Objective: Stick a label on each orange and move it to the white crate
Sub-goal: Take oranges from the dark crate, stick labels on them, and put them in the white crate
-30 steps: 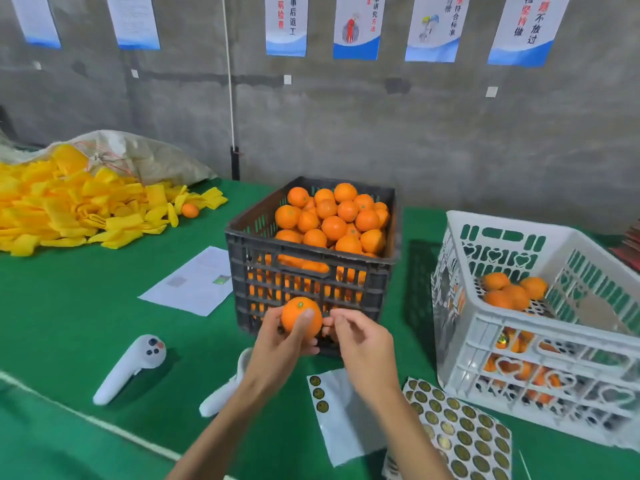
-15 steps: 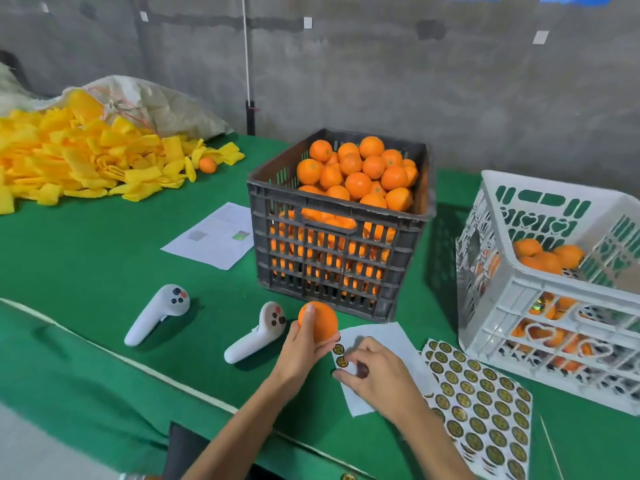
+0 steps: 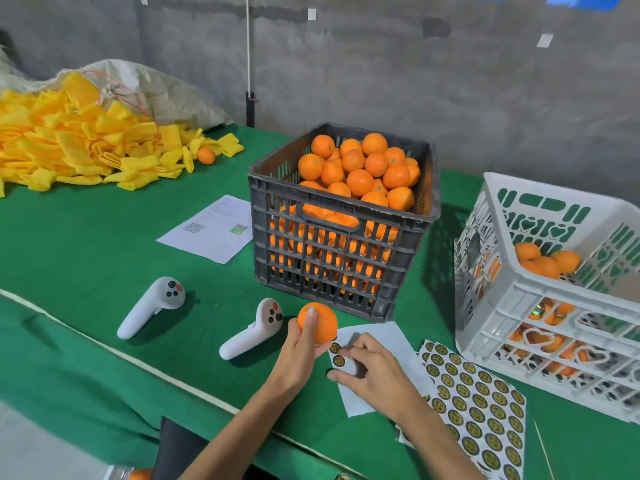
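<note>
My left hand [image 3: 300,344] grips one orange [image 3: 322,322] just above the green table, in front of the dark crate [image 3: 343,258] that is heaped with oranges. My right hand [image 3: 369,370] lies on a nearly bare white backing sheet [image 3: 384,337], its fingertips pinching at a round label [image 3: 337,360] near the sheet's left edge. A second label [image 3: 334,347] sits just above it. A full label sheet [image 3: 485,410] lies to the right. The white crate [image 3: 554,306] at the right holds several oranges.
Two white handheld controllers [image 3: 152,306] [image 3: 254,329] lie left of my hands. A printed paper [image 3: 211,228] lies beside the dark crate. A pile of yellow foam sleeves [image 3: 69,140] with one stray orange [image 3: 206,155] fills the far left. The table's near edge [image 3: 194,393] runs below my forearms.
Both hands came down from in front of the dark crate to the table. My right hand left the orange and went onto the backing sheet, where it now picks at a label.
</note>
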Demonstrator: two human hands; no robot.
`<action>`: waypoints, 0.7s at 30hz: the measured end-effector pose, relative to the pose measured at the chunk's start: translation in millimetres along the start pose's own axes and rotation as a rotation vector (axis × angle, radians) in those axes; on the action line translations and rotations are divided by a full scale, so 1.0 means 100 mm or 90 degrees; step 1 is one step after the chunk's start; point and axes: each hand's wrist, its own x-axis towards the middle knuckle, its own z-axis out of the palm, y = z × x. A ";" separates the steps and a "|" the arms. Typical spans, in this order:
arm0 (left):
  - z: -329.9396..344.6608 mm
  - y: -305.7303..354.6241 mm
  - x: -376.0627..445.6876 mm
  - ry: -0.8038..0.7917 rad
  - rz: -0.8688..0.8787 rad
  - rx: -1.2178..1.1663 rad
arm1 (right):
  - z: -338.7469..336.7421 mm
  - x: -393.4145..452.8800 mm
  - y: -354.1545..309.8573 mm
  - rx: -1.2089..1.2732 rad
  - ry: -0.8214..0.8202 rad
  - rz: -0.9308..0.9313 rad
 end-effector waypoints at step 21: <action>0.04 0.06 -0.08 -0.035 -0.034 0.062 | -0.11 0.13 0.03 0.307 -0.055 0.184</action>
